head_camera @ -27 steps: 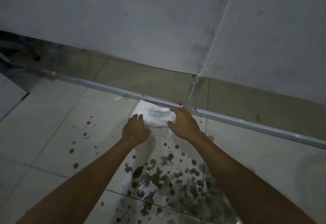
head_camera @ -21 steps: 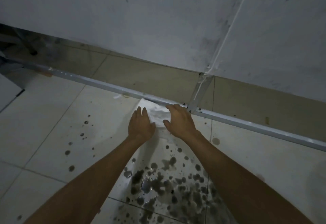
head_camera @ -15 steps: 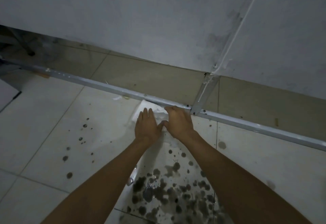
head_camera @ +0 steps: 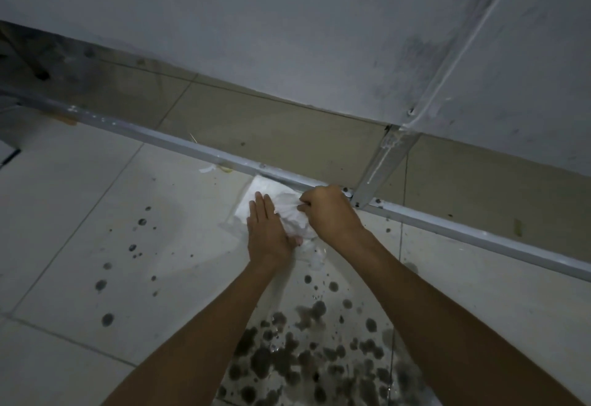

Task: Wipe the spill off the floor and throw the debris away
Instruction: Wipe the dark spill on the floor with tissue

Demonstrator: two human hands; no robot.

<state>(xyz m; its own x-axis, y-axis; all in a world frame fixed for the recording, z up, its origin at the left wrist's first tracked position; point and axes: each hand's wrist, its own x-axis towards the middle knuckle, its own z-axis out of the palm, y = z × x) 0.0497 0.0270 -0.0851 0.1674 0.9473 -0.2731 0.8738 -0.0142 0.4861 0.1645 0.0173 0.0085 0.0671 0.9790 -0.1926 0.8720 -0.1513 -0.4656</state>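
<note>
A white paper towel lies crumpled on the pale floor tiles, right against a metal floor rail. My left hand rests flat on the towel's left part, fingers straight. My right hand has its fingers curled into the towel's bunched right side and grips it. A dark spill of many blotches and wet patches spreads over the tile below my hands, between my forearms. Smaller dark drops dot the tile to the left.
A grey wall panel rises behind the rail, with a tan tiled strip under it. A metal upright meets the rail just right of my right hand. A small white scrap lies by the rail to the left.
Both hands have drawn together over the towel. The towel has gone from flat to bunched, and my right hand's fingers have curled into it. The view has shifted slightly toward the wall.
</note>
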